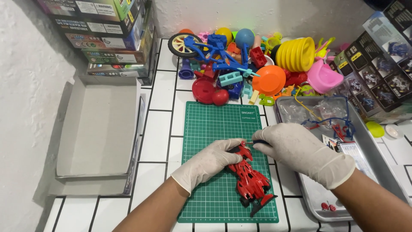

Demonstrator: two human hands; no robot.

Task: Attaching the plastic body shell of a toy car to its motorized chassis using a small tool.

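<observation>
- Tiled counter [161, 141]: white tiles with dark grout, bearing everything below; a white wall rises at its left and far edges.
- Open cardboard box [98, 129]: lies flat at the left of the counter, grey inside, near the wall.
- Stacked boxes [107, 34]: printed cartons piled in the far left corner; a second stack of boxes [382, 64] leans at the far right.
- Toy pile [253, 60]: bright plastic parts along the far edge, among them a blue toy bicycle, a yellow ribbed cup, an orange disc and a pink scoop.
- Metal tray [369, 150]: sits just right of the mat, holding clear bags, blue and yellow wire and small red parts.
- Cutting mat [210, 129]: green, gridded, at the centre of the counter.
- Left hand [206, 163]: in a white glove, fingers closed on the front end of the toy car, pressing it to the mat.
- Right hand [300, 148]: gloved, fingers closed around a thin tool [256, 142] whose tip meets the car's front; the two hands nearly touch.
- Toy car [251, 180]: red with black parts, lying on the lower right part of the mat, its nose between the hands.
</observation>
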